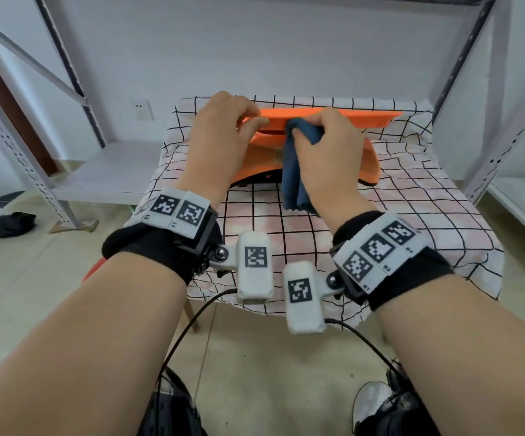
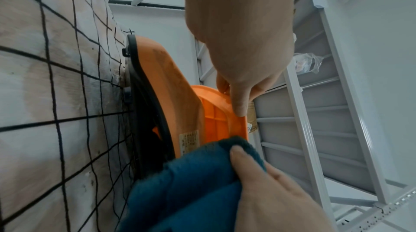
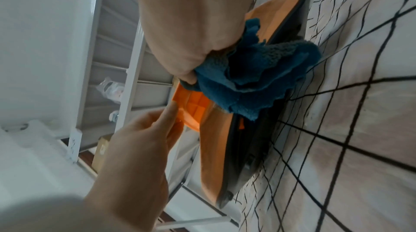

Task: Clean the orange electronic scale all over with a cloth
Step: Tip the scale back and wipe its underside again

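The orange scale stands on the checked tablecloth, its black base low and its weighing platform on top. My left hand pinches the platform's left edge, thumb under the rim, fingers on top. My right hand grips a bunched dark blue cloth and holds it against the platform's front edge and underside. The rest of the cloth hangs down over the scale's sloped front. The display is hidden behind the hands and cloth.
The small table sits between grey metal shelf uprights on both sides, with a low white shelf at left. A dark bundle lies on the floor at left. Cables trail from the wrist cameras.
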The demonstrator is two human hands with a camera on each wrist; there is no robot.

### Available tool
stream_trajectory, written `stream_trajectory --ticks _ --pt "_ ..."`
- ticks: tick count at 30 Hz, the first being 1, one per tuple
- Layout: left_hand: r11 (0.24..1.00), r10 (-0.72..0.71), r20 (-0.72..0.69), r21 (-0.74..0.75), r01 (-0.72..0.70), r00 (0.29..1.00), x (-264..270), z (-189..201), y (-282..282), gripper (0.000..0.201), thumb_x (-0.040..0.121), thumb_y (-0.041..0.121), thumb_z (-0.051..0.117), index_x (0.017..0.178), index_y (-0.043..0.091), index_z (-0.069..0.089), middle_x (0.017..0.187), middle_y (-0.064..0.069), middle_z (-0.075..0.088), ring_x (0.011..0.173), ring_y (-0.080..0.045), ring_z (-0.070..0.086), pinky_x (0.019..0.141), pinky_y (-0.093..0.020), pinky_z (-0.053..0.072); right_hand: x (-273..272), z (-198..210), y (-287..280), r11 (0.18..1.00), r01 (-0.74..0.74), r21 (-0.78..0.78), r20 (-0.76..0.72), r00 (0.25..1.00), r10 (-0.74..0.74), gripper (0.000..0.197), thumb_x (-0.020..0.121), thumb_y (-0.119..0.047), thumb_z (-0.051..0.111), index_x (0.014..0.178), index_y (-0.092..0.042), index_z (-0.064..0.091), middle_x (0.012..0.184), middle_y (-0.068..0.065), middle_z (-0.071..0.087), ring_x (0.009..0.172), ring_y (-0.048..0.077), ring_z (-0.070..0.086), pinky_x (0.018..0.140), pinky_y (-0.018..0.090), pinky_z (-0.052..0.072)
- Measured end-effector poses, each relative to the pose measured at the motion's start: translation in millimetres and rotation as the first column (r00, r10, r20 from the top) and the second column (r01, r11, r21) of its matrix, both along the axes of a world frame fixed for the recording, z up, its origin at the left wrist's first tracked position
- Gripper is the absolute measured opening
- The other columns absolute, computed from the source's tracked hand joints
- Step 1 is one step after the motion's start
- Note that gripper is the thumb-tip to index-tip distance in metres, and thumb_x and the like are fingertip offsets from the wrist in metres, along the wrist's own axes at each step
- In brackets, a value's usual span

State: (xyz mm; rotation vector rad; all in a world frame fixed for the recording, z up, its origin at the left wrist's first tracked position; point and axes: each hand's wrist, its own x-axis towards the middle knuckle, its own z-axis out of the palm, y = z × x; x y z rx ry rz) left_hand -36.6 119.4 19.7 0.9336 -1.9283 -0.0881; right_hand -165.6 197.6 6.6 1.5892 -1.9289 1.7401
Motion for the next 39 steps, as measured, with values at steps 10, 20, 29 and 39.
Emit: stream_trajectory --ticks 10,20,29,39 --pt "1.0 -0.024 -0.009 -0.018 0.024 1.0 -0.7 -0.5 4.1 0.021 0.089 0.031 0.06 0.095 0.012 0.068 0.094 -0.002 0.061 0.085 -0.006 0.048 0.074 -0.013 0.029 -53.7 0.5 16.4 0.968 0.249 0.015 0.095 0.964 -0.25 0.013 0.088 -0.018 0.06 0.091 -0.007 0.054 0.091 -0.002 0.049 0.079 0.009 0.041 0.064 0.007 0.033" --pt "0.987 -0.136 -0.086 0.076 0.143 0.987 11.5 -1.7 -4.7 0.029 0.091 0.009 0.053 0.118 0.014 0.061 0.101 0.003 0.066 0.092 -0.003 0.057 0.08 -0.002 0.034 12.0 6.9 -9.1 0.996 0.09 0.002 -0.297 0.951 -0.086 0.027 0.086 -0.022 0.062 0.107 -0.008 0.053 0.116 0.012 0.045 0.074 0.023 0.053 0.049 0.028 0.039" --pt "0.942 -0.242 -0.188 0.189 0.277 0.952 19.4 -4.9 2.3 0.036 0.087 0.0 0.046 0.119 0.015 0.052 0.095 0.012 0.064 0.092 -0.006 0.061 0.084 -0.02 0.047 32.4 9.1 -22.7 0.977 0.109 0.181 -0.382 0.924 -0.033 0.025 0.095 -0.033 0.048 0.11 -0.015 0.056 0.111 0.001 0.056 0.091 0.021 0.057 0.065 0.029 0.036" --pt "0.968 -0.225 0.051 0.13 0.217 0.973 20.4 -11.9 -13.8 0.042 0.085 -0.006 0.044 0.118 0.014 0.06 0.117 -0.003 0.053 0.099 -0.008 0.05 0.086 -0.008 0.037 31.8 10.0 -25.6 0.968 0.104 0.23 -0.425 0.905 0.003 0.02 0.096 -0.025 0.045 0.11 -0.016 0.056 0.109 0.0 0.06 0.097 0.023 0.055 0.069 0.03 0.034"
